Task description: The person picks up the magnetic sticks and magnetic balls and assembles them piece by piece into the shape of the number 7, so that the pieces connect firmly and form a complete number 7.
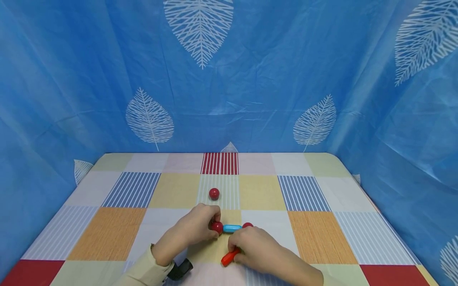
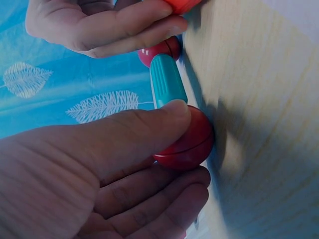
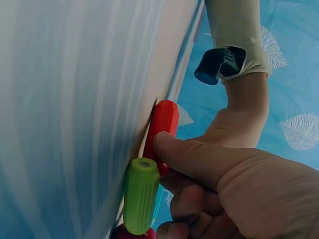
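Note:
My left hand (image 1: 198, 225) pinches a red ball (image 1: 216, 227) between thumb and fingers. A blue ribbed rod (image 1: 232, 228) runs from this ball to a second red ball (image 1: 247, 225), partly behind my right hand. My right hand (image 1: 257, 249) grips a red rod (image 1: 230, 257) between thumb and fingers, its free end pointing toward my left wrist. In the right wrist view, a green rod (image 3: 141, 199) stands beside the red rod, with part of a red ball (image 3: 130, 233) at its lower end. The right hand hides the green rod from the head view.
Beyond the hands, another red ball (image 1: 214, 194) lies alone on the patchwork tablecloth (image 1: 309, 230). Blue curtains (image 1: 250, 79) with white leaf prints enclose the table's back and sides. A black wrist device (image 1: 180, 270) sits at my left cuff.

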`<state>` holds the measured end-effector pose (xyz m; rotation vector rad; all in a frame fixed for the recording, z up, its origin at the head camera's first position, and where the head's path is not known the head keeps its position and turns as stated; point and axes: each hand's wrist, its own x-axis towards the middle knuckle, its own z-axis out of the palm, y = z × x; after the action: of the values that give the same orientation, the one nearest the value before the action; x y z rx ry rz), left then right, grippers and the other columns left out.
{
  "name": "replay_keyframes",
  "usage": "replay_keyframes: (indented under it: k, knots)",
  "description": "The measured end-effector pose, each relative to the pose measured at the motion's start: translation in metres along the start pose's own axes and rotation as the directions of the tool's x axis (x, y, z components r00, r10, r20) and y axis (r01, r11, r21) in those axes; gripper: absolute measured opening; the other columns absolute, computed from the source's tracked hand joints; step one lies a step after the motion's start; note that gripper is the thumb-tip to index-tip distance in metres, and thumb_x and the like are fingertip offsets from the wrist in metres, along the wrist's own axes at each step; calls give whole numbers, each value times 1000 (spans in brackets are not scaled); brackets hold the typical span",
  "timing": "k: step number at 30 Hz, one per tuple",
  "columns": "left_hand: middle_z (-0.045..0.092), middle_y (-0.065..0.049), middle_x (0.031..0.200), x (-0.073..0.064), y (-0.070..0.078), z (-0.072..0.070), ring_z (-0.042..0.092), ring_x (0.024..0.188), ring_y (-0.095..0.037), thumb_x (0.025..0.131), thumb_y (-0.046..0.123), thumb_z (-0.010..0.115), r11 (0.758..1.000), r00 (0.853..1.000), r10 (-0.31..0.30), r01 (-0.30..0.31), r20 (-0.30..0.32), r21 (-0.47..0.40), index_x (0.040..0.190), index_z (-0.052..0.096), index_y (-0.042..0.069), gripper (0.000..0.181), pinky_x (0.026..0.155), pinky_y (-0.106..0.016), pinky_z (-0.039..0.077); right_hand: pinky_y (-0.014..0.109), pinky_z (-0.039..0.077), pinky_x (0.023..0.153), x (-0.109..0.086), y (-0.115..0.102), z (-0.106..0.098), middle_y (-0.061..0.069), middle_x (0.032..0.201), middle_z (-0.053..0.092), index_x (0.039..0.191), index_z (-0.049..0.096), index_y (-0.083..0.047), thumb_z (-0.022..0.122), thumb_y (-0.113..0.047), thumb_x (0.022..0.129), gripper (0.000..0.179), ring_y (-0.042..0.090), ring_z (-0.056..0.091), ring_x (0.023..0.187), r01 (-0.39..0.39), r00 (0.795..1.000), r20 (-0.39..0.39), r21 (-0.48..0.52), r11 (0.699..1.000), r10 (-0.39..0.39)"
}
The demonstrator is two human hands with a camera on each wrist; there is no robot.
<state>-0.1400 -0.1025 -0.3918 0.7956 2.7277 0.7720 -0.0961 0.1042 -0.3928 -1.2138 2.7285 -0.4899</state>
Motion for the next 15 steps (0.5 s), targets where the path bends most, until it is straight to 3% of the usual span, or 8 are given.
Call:
replay_keyframes:
  k: [15]
  knots:
    - [54, 5, 68, -1, 2, -1, 47, 61, -8, 71, 9, 86, 1000, 1000, -18, 18, 7, 10, 79, 57, 14, 31, 55, -23, 42, 19, 45, 68, -1, 1, 3, -22, 78, 56, 82, 66, -26, 83, -19, 77, 19, -3, 49, 72, 1, 1000, 31, -14, 1000, -1]
